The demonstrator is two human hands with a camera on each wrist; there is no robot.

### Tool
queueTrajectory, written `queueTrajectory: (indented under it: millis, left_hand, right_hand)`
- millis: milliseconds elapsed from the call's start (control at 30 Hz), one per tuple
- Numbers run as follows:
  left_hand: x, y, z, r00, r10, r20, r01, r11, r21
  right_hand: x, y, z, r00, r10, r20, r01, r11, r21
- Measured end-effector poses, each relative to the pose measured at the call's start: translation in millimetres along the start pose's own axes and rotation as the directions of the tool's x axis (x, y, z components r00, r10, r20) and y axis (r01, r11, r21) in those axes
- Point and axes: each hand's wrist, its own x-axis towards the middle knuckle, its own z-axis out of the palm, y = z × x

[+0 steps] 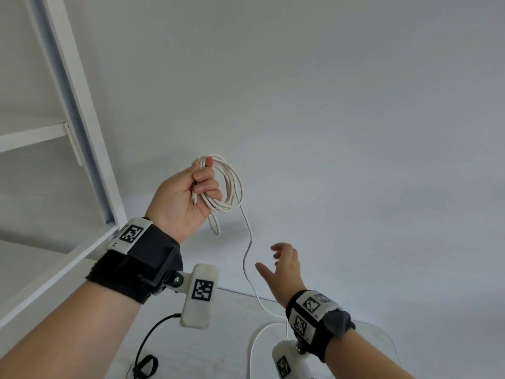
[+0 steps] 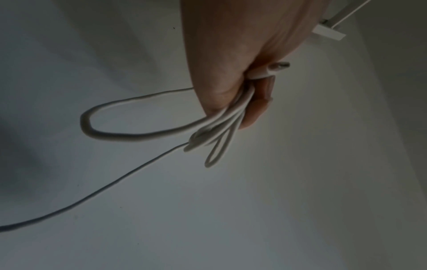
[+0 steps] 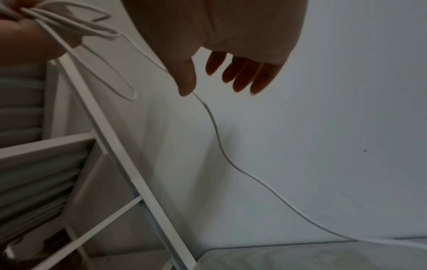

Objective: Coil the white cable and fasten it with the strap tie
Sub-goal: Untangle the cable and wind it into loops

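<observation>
White cable [image 1: 232, 184] sits mid-frame in the head view, several loops gathered in my left hand [image 1: 183, 198], fingers curled round the bundle, connector tip showing at the palm. One loose strand trails down to the table [image 1: 229, 318]. My right hand [image 1: 284, 266] hovers lower right, fingers spread, holding nothing.

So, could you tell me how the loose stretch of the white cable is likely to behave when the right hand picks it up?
Probably floppy: the white cable hangs in a wavy line from the coils gripped by the left hand. Likely light, as the loops keep their shape. It may slide through the open right hand unless pinched.
</observation>
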Motion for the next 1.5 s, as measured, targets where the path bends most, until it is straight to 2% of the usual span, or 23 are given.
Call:
queueTrajectory:
  millis: [33,67,133,200,333,367,400,467,533,567,633,767,967,1033,1067,1133,1200,1267,1333,1433,1500]
  left_hand:
    - [-0.7,-0.4,-0.5,1.0,-0.003,0.004,0.003,1.0,-0.005]
    - [-1.5,-1.2,-0.8,1.0,-0.008,0.008,0.008,1.0,-0.008]
    - [-2.3,-2.4,-1.3,1.0,-0.022,0.018,0.022,1.0,-0.016]
    - [-2.3,-3.4,-1.9,0.999,-0.041,0.023,0.042,0.998,-0.046]
    - [-2.4,-2.9,-7.2,0.998,-0.061,0.025,0.063,0.994,-0.087]
    - [-2.9,-2.5,-8.9,0.998,-0.064,0.02,0.066,0.993,-0.097]
    - [-3.4,-2.4,-9.9,0.998,-0.067,0.014,0.068,0.992,-0.111]
    - [-5.3,-3.7,-10.6,0.997,-0.077,0.005,0.077,0.986,-0.145]
    - [-7.7,-6.5,-9.0,0.995,-0.098,0.009,0.098,0.981,-0.169]
    - [-8.8,-7.7,-7.6,0.993,-0.112,0.02,0.114,0.977,-0.178]
    - [-10.3,-9.0,-3.9,0.989,-0.141,0.052,0.149,0.967,-0.207]
    - [-10.6,-5.9,3.5,0.979,-0.177,0.098,0.198,0.937,-0.288]
    - [-12.8,4.0,6.5,0.974,-0.178,0.142,0.213,0.932,-0.294]
    - [-10.9,6.6,1.8,0.986,-0.137,0.098,0.156,0.961,-0.23]
    - [-9.3,6.6,-1.3,0.993,-0.107,0.057,0.115,0.98,-0.164]
    - [-6.4,2.3,-7.8,0.998,-0.048,-0.039,0.049,0.998,0.026]
    - [-6.6,-9.2,-13.1,0.993,0.015,-0.117,0.015,0.968,0.249]
    - [-10.0,-25.4,-18.8,0.984,0.083,-0.158,-0.001,0.886,0.463]
    - [-16.8,-41.2,-23.9,0.98,0.102,-0.171,0.032,0.767,0.64]
    - [-25.6,-58.7,-30.0,0.987,0.017,-0.157,0.118,0.581,0.805]
    - [-30.6,-66.7,-30.7,0.991,-0.051,-0.124,0.134,0.471,0.872]
  right_hand:
    - [1.2,0.0,0.4,0.999,0.038,0.024,-0.038,0.999,-0.013]
    - [1.8,0.2,1.4,0.99,0.096,0.103,-0.096,0.995,-0.001]
    - [2.4,1.2,6.2,0.934,0.186,0.306,-0.215,0.975,0.061]
    - [0.8,5.6,11.8,0.878,0.192,0.439,-0.246,0.967,0.069]
    - [-9.8,18.7,22.3,0.808,0.147,0.57,-0.234,0.969,0.083]
    - [-13.5,19.8,23.7,0.819,0.138,0.557,-0.222,0.971,0.086]
    - [-16.0,20.4,24.2,0.857,0.143,0.496,-0.203,0.977,0.069]
    - [-15.9,22.4,24.7,0.949,0.168,0.266,-0.18,0.983,0.022]
    - [-11.8,24.1,24.7,0.974,0.193,0.122,-0.199,0.979,0.038]
    - [-9.2,23.5,24.8,0.97,0.208,0.123,-0.217,0.974,0.061]
    - [-4.2,20.1,25.3,0.952,0.229,0.203,-0.258,0.958,0.128]
    - [-1.6,14.6,30.8,0.921,0.184,0.343,-0.268,0.939,0.216]
    - [-1.1,15.0,40.6,0.93,0.108,0.35,-0.222,0.927,0.302]
    - [-8.0,16.0,39.0,0.934,0.124,0.335,-0.256,0.888,0.383]
    - [-12.2,15.6,35.7,0.937,0.144,0.317,-0.261,0.894,0.365]
    - [-19.8,13.2,26.3,0.945,0.159,0.284,-0.224,0.951,0.215]
    - [-27.2,6.1,14.9,0.936,0.109,0.335,-0.105,0.994,-0.031]
    - [-35.2,-4.8,2.6,0.895,0.023,0.445,0.091,0.968,-0.233]
    - [-43.0,-17.8,-10.2,0.845,-0.028,0.534,0.231,0.92,-0.317]
    - [-48.7,-38.8,-29.9,0.797,-0.099,0.595,0.337,0.891,-0.304]
    - [-47.4,-48.6,-40.4,0.797,-0.168,0.58,0.379,0.888,-0.262]
